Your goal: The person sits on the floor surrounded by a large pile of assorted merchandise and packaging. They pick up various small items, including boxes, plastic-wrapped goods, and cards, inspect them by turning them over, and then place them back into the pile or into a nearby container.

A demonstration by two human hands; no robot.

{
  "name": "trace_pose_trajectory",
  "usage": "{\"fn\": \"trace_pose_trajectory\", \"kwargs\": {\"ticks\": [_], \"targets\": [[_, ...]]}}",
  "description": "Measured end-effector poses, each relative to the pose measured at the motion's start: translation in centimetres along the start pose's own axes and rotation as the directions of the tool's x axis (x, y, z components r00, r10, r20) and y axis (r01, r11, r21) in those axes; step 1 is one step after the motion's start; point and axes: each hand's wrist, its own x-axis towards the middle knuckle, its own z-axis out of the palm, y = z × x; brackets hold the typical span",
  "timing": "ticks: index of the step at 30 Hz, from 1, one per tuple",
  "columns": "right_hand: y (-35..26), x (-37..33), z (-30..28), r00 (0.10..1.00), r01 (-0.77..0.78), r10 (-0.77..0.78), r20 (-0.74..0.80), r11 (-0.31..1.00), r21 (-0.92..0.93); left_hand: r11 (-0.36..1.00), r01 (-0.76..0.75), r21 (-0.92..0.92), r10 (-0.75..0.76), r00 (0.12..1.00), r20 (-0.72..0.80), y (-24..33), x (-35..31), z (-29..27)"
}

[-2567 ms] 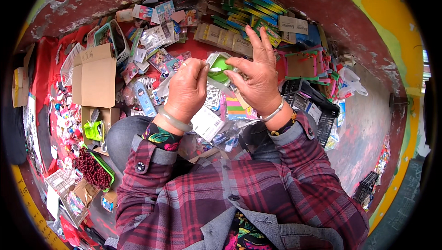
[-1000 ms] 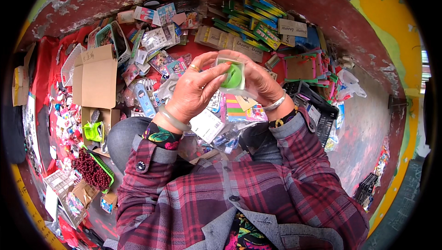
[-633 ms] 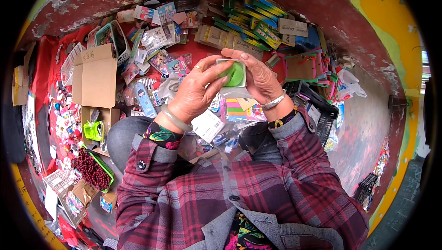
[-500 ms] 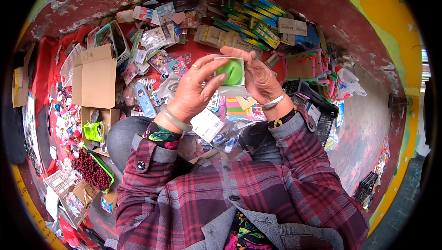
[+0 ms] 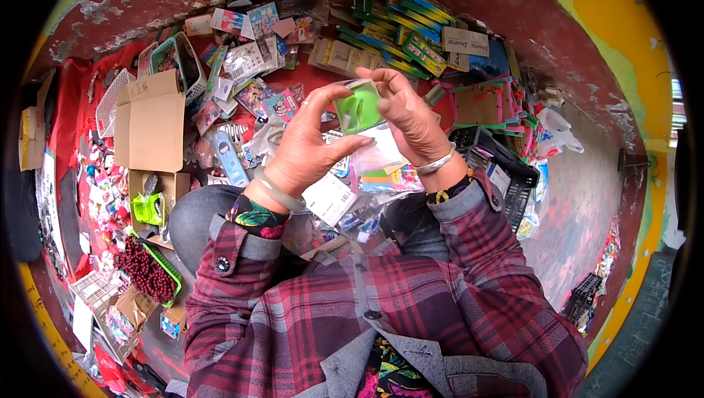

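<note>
Between my two hands is a small square box with clear plastic sides and a bright green round thing inside; what kind it is I cannot make out. A pale flap or sheet hangs from its lower side. My left hand grips the box's left side, its index finger at the top edge and its thumb at the lower edge. My right hand holds the right side, fingers bent and slightly blurred. Below the hands lie a white packet and a striped colourful pack.
An open cardboard box and a white basket stand on the left. Dark red beads fill a green tray. Yellow-green boxes are piled at the back. A black crate stands right, near a painted wall.
The box has tilted and moved slightly left, and a pale flap now shows beneath it. My left thumb has come down off the green face; my right fingers have curled further over the right side.
</note>
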Motion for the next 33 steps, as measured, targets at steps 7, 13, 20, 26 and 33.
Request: {"fn": "trace_pose_trajectory", "kwargs": {"ticks": [7, 13, 20, 26, 33], "targets": [[0.9, 0.0, -0.4, 0.992, -0.097, 0.075, -0.100, 0.967, -0.234, 0.998, 0.022, 0.054, -0.021, 1.000, -0.011, -0.5, -0.2, 0.4], [0.7, -0.1, -0.6, 0.993, -0.054, -0.028, -0.113, 0.748, -0.661, 0.991, 0.000, 0.130, 0.004, 1.000, -0.029, -0.4, -0.2, 0.7], [-0.8, -0.6, 0.3, 0.991, -0.126, 0.030, -0.133, 0.568, -0.814, 0.983, 0.076, 0.168, -0.071, 0.997, -0.036, -0.2, -0.2, 0.4], [1.5, -0.3, 0.3, 0.987, 0.010, -0.153, -0.051, 0.373, -0.928, 0.975, 0.108, 0.196, -0.083, 0.988, -0.131, -1.6, -0.1, 0.9], [1.0, -0.2, -0.7, 1.000, -0.020, 0.025, -0.004, 0.646, -0.763, 0.996, 0.090, 0.018, -0.086, 0.985, -0.150, -1.7, 0.1, 0.3]]}}
